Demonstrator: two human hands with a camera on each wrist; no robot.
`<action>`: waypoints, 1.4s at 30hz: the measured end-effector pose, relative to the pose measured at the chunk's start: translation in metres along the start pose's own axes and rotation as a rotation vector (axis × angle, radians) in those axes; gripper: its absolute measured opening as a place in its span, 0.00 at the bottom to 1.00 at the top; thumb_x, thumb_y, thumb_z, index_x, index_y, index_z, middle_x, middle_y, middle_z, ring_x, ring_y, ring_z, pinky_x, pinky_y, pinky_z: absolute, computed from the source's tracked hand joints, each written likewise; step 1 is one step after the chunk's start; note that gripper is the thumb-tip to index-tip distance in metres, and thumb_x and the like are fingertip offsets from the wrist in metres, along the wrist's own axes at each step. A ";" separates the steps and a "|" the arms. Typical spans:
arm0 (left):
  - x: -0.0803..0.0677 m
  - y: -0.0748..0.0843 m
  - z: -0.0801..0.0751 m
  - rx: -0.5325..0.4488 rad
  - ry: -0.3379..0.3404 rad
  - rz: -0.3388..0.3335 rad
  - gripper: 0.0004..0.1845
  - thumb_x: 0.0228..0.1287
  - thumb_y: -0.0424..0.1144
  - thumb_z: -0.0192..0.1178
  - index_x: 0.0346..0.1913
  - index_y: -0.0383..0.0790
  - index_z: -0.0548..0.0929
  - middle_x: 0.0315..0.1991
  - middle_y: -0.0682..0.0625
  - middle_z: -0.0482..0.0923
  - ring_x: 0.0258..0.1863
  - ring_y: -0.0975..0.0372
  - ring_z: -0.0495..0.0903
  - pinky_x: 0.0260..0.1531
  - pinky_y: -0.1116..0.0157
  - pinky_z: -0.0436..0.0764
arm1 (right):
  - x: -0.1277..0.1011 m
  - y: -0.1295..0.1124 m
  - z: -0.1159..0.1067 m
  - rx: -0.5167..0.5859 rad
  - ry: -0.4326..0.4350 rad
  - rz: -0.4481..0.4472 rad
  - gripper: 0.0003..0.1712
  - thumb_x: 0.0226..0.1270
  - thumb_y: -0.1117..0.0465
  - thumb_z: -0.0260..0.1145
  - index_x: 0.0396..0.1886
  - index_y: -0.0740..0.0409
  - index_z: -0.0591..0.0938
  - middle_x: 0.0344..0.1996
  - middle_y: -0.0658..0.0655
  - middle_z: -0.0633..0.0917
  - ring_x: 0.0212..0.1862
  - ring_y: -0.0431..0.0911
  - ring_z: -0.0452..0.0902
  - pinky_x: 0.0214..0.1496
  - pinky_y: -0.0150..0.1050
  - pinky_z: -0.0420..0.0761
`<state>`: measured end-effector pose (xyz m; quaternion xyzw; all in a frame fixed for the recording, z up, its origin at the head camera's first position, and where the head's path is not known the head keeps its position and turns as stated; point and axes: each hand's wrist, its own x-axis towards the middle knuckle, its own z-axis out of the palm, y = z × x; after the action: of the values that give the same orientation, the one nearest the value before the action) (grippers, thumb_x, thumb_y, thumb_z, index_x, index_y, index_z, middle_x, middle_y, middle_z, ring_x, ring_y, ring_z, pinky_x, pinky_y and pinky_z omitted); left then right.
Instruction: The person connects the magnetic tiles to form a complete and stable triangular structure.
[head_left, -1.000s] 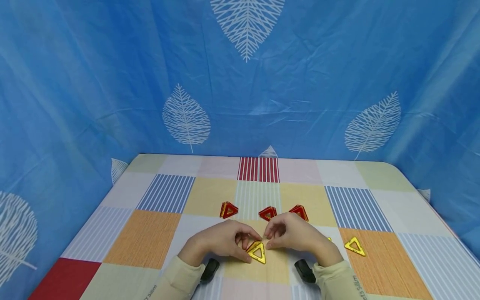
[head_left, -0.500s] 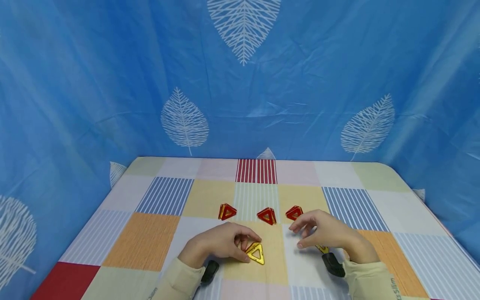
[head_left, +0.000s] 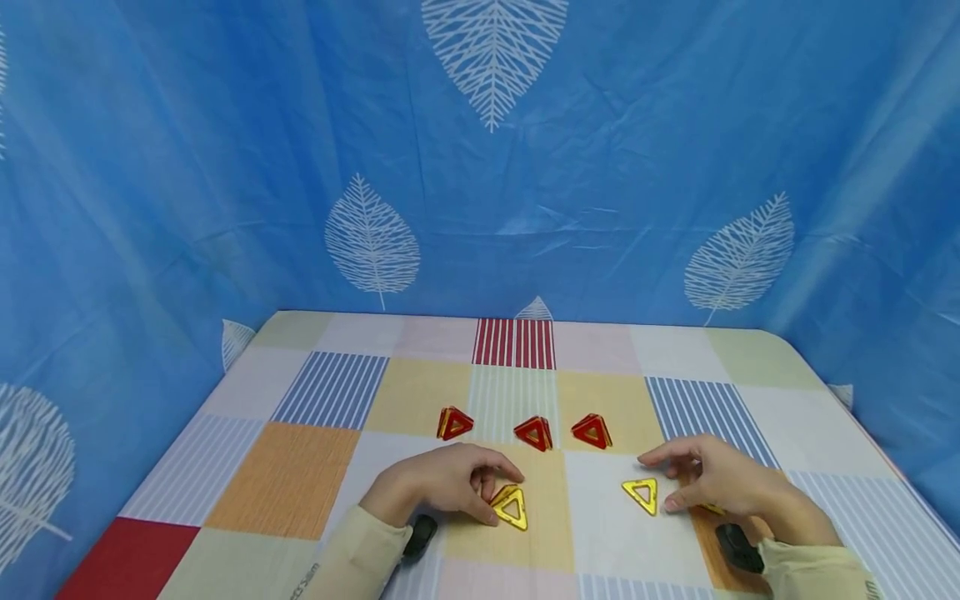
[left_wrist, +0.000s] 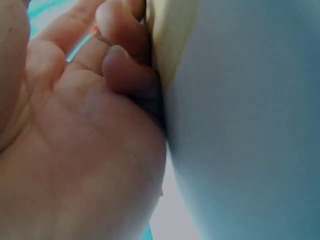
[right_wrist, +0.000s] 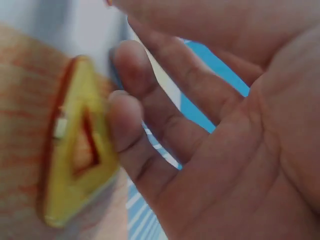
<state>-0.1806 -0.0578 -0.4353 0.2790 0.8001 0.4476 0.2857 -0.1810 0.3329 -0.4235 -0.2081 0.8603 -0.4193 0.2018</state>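
Note:
My left hand [head_left: 453,483] rests on the table at the centre. Its thumb and index finger hold a yellow triangular magnetic tile [head_left: 516,518], hollow in the middle, that leans together with other tiles, one reddish; the fingers partly hide them. In the left wrist view the palm and curled fingers hide the tiles. My right hand [head_left: 720,477] hovers to the right, holding nothing, its thumb and index finger spread apart. Just left of its fingertips lies a yellow triangle tile [head_left: 649,502]. Another yellow tile [right_wrist: 95,160] lies beneath the right hand, mostly covered in the head view.
Three small red-faced triangle pyramids, left [head_left: 455,423], middle [head_left: 535,432] and right [head_left: 592,431], stand in a row behind the hands. A patchwork-patterned cloth [head_left: 285,475] covers the table. Blue curtain [head_left: 600,167] with white leaf prints hangs at the back and sides.
My right hand has moved away from the tiles at the centre, out to the right, uncovering a yellow tile and the right-hand red pyramid. The left hand has kept its place at the tiles.

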 end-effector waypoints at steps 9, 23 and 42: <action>0.001 -0.003 0.004 -0.029 0.032 -0.008 0.23 0.53 0.26 0.75 0.53 0.44 0.85 0.28 0.50 0.77 0.26 0.64 0.72 0.27 0.70 0.72 | 0.002 0.009 0.007 -0.001 0.002 -0.055 0.19 0.55 0.62 0.79 0.48 0.58 0.90 0.47 0.59 0.80 0.41 0.45 0.71 0.37 0.35 0.73; 0.000 -0.004 0.004 -0.013 0.052 0.001 0.23 0.53 0.27 0.76 0.52 0.45 0.86 0.28 0.50 0.77 0.26 0.64 0.71 0.27 0.69 0.72 | 0.001 -0.008 0.022 -0.004 0.077 -0.108 0.13 0.59 0.60 0.78 0.44 0.58 0.90 0.35 0.50 0.88 0.29 0.40 0.75 0.30 0.34 0.77; 0.001 -0.002 0.005 0.038 0.064 -0.025 0.22 0.55 0.32 0.76 0.53 0.47 0.85 0.27 0.52 0.76 0.26 0.64 0.71 0.27 0.69 0.70 | 0.049 -0.045 0.077 0.107 0.020 -0.217 0.10 0.56 0.63 0.77 0.38 0.58 0.89 0.31 0.52 0.88 0.33 0.44 0.83 0.38 0.39 0.83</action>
<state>-0.1782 -0.0556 -0.4391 0.2601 0.8206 0.4373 0.2604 -0.1730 0.2331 -0.4394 -0.2847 0.8112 -0.4860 0.1574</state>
